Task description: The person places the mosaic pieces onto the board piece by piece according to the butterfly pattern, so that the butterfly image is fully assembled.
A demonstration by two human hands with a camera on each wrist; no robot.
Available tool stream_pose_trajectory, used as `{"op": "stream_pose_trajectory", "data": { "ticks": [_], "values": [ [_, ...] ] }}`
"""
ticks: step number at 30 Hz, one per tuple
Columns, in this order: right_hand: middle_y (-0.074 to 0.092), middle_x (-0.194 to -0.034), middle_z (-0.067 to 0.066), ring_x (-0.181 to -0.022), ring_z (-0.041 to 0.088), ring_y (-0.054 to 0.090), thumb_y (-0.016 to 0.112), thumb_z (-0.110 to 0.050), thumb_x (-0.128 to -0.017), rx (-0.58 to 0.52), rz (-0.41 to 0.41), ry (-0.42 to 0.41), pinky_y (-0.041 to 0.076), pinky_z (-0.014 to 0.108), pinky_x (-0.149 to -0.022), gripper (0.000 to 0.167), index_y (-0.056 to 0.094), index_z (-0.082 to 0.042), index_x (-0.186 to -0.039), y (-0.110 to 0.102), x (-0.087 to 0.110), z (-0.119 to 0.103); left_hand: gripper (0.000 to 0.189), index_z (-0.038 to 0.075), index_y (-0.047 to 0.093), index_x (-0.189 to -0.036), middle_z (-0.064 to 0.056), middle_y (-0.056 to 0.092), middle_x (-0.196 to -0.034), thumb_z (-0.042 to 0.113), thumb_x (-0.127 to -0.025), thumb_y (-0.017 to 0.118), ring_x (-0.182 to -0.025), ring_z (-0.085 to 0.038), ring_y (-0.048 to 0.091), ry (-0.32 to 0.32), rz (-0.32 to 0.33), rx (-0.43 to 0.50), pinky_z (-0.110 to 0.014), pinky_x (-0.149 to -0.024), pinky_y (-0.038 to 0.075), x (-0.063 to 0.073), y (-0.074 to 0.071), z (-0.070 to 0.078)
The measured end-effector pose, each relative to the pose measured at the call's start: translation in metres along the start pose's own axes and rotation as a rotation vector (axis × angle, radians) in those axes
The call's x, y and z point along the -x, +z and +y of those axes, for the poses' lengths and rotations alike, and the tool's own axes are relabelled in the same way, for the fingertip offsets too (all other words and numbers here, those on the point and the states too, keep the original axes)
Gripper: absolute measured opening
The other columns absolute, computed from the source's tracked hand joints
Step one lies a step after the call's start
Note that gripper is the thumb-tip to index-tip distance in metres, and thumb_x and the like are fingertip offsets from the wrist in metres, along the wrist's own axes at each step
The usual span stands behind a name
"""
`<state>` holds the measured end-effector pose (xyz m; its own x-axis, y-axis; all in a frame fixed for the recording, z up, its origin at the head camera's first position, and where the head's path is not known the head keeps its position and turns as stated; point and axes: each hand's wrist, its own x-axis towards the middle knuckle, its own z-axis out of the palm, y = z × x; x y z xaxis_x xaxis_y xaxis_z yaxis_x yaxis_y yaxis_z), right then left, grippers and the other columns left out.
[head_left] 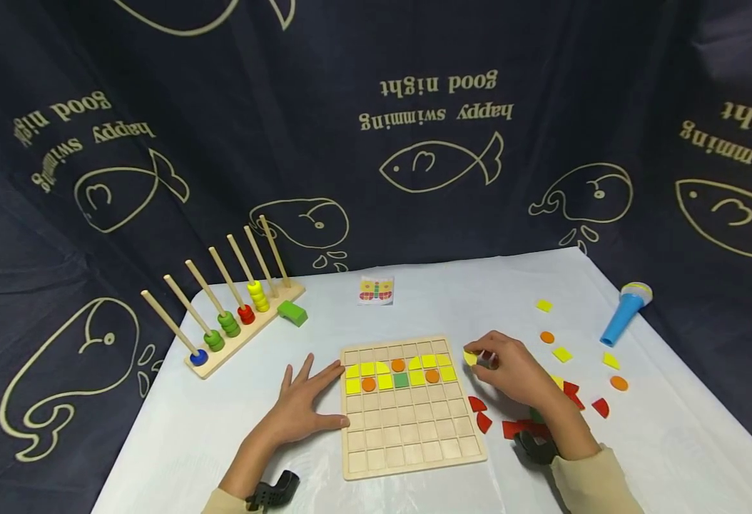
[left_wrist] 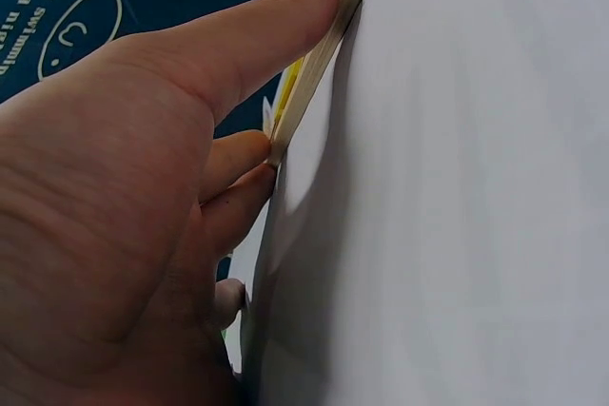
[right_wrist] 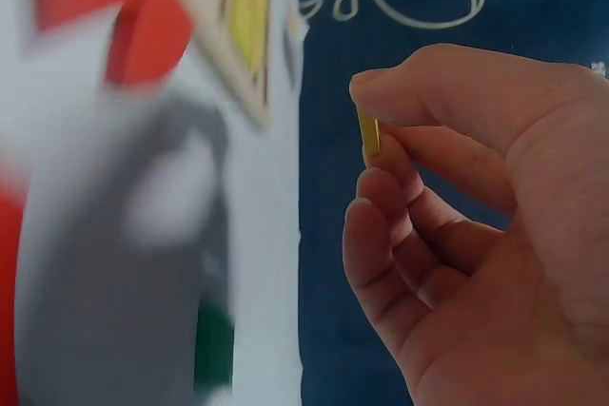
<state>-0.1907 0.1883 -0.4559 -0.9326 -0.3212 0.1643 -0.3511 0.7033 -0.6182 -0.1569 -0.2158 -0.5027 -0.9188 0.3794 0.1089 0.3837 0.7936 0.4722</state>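
A wooden grid board (head_left: 414, 435) lies mid-table, its second and third rows filled with yellow pieces, several orange discs and one green square (head_left: 401, 380). My left hand (head_left: 305, 403) has its fingers spread at the board's left side, thumb and fingertips touching the edge. In the left wrist view the thumb rests against the wooden rim (left_wrist: 319, 68). Just off the board's upper right corner, my right hand (head_left: 511, 368) pinches a thin yellow piece (right_wrist: 369, 135) with one rounded side between thumb and index finger, raised above the table.
Red quarter-circle pieces (head_left: 484, 422) lie right of the board, with more red ones under the right forearm. Yellow pieces and orange discs (head_left: 618, 383) are scattered farther right, near a blue toy microphone (head_left: 621, 323). A picture card (head_left: 376, 290), green block (head_left: 293, 313) and peg abacus (head_left: 247, 334) stand behind.
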Motion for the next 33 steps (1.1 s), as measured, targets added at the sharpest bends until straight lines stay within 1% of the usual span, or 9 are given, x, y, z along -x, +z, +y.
{"op": "stream_pose_trajectory", "data": {
  "ticks": [3,7,10,17,20,26,33],
  "values": [
    [0.061,-0.099,-0.005,-0.082,0.014,0.055,0.071,-0.008,-0.081,-0.031,-0.016,-0.047,0.05,0.029,-0.069,0.031,0.071,-0.01,-0.112,0.011,-0.007,-0.013,0.092,0.021,0.047,-0.145,0.006,0.039,-0.149,0.066,-0.069,0.073,-0.143,-0.041,0.009,0.01,0.01,-0.004,-0.067,-0.106,-0.006,0.001,0.0,-0.001],
    [0.061,-0.099,-0.003,-0.081,0.015,0.057,0.07,-0.006,-0.082,-0.079,-0.051,-0.154,0.051,0.028,-0.069,0.03,0.07,-0.007,-0.112,0.026,-0.012,-0.027,0.092,0.02,0.048,-0.144,0.004,0.041,-0.149,0.064,-0.068,0.075,-0.142,-0.042,0.011,0.026,0.025,-0.005,-0.068,-0.105,-0.004,0.002,-0.001,-0.001],
    [0.061,-0.099,-0.003,-0.081,0.015,0.057,0.07,-0.006,-0.082,-0.083,-0.072,-0.207,0.05,0.027,-0.069,0.029,0.07,-0.008,-0.111,0.037,-0.014,-0.035,0.091,0.019,0.048,-0.143,0.004,0.041,-0.148,0.063,-0.068,0.076,-0.142,-0.043,0.011,0.031,0.03,0.001,-0.068,-0.105,-0.004,0.002,-0.001,-0.001],
    [0.058,-0.093,-0.007,-0.075,0.01,0.051,0.07,-0.01,-0.081,-0.008,-0.108,-0.231,0.046,0.025,-0.065,0.029,0.071,-0.013,-0.11,0.058,-0.018,-0.053,0.092,0.02,0.047,-0.144,0.004,0.04,-0.149,0.065,-0.069,0.074,-0.142,-0.041,0.009,0.01,-0.001,0.011,-0.066,-0.106,-0.006,0.001,-0.003,0.001],
    [0.057,-0.093,-0.008,-0.075,0.01,0.05,0.069,-0.011,-0.081,0.01,-0.126,-0.243,0.045,0.024,-0.065,0.029,0.072,-0.014,-0.111,0.065,-0.02,-0.061,0.091,0.021,0.047,-0.144,0.005,0.039,-0.149,0.066,-0.069,0.073,-0.143,-0.04,0.007,0.003,-0.009,0.014,-0.066,-0.106,-0.007,0.001,-0.003,0.0],
    [0.058,-0.098,-0.007,-0.081,0.011,0.052,0.068,-0.011,-0.082,0.024,-0.169,-0.284,0.046,0.025,-0.072,0.027,0.072,-0.012,-0.109,0.08,-0.025,-0.079,0.092,0.021,0.047,-0.144,0.005,0.04,-0.149,0.066,-0.069,0.073,-0.143,-0.041,0.008,0.014,-0.002,0.011,-0.066,-0.106,-0.007,0.001,-0.003,0.0],
    [0.058,-0.096,-0.008,-0.079,0.007,0.052,0.065,-0.01,-0.085,0.056,-0.204,-0.354,0.045,0.02,-0.071,0.026,0.073,-0.015,-0.109,0.101,-0.03,-0.097,0.099,0.023,0.044,-0.146,0.006,0.037,-0.151,0.071,-0.065,0.073,-0.143,-0.04,0.009,0.031,-0.006,-0.019,-0.067,-0.106,-0.005,0.002,-0.002,-0.001]
  ]
}}
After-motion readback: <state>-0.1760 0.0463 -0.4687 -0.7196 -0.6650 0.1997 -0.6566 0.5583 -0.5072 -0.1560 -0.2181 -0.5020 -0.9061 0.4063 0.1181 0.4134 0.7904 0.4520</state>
